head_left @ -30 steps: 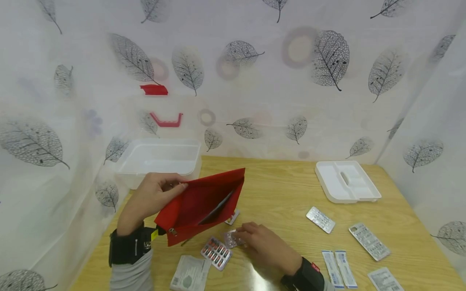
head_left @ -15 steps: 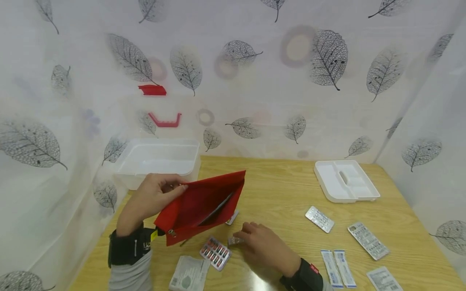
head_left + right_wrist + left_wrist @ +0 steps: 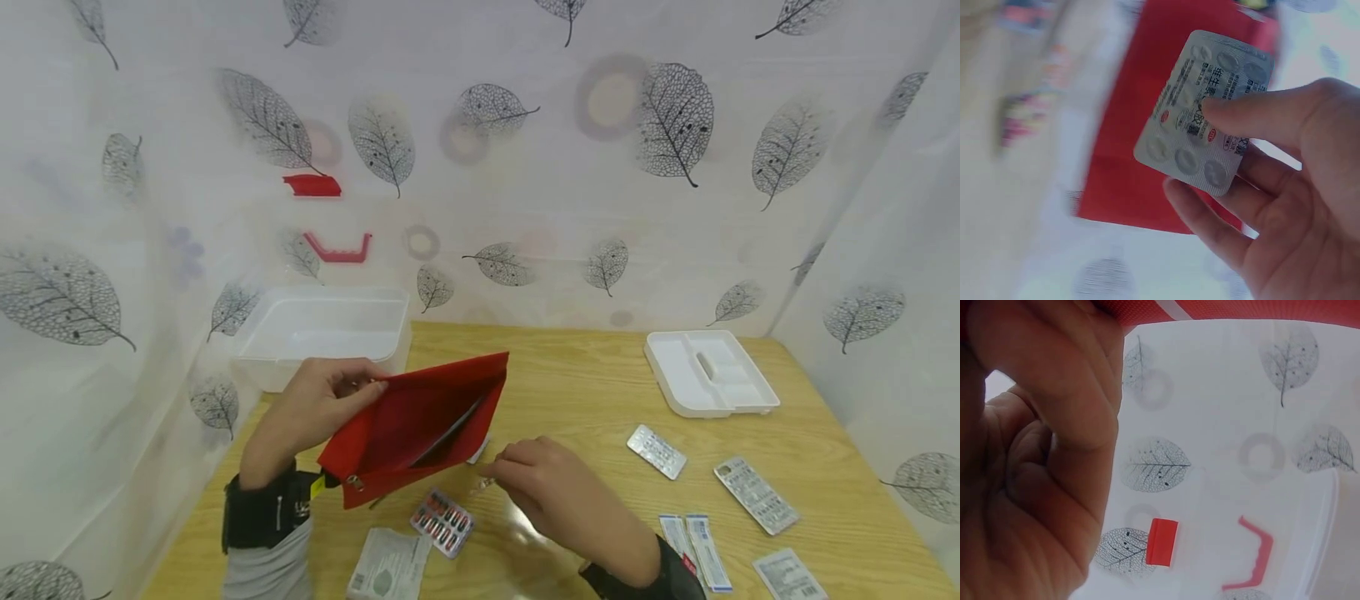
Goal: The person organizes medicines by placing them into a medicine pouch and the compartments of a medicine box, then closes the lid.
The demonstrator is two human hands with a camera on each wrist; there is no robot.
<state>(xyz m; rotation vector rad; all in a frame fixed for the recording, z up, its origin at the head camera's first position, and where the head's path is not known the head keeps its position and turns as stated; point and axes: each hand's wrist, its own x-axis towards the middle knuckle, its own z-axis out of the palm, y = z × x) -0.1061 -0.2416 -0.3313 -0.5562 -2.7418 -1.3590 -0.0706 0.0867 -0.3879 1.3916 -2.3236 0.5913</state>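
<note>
A red zippered pouch is held up over the table with its mouth open, something thin and pale showing inside. My left hand grips its upper left edge between thumb and fingers. In the right wrist view, my right hand pinches a silver blister pack with thumb on top and fingers beneath. That hand is just right of the pouch and below it, apart from it. On the table under the pouch lies a blister pack of red and black capsules, beside a white paper packet.
A white open bin stands at the back left and a white divided tray at the back right. To the right lie blister packs, two blue-white strips and a flat packet. Patterned curtains enclose the table.
My right hand has picked the blister pack up from the table and lifted it slightly, up and toward the pouch. The left hand and pouch have stayed nearly still.
</note>
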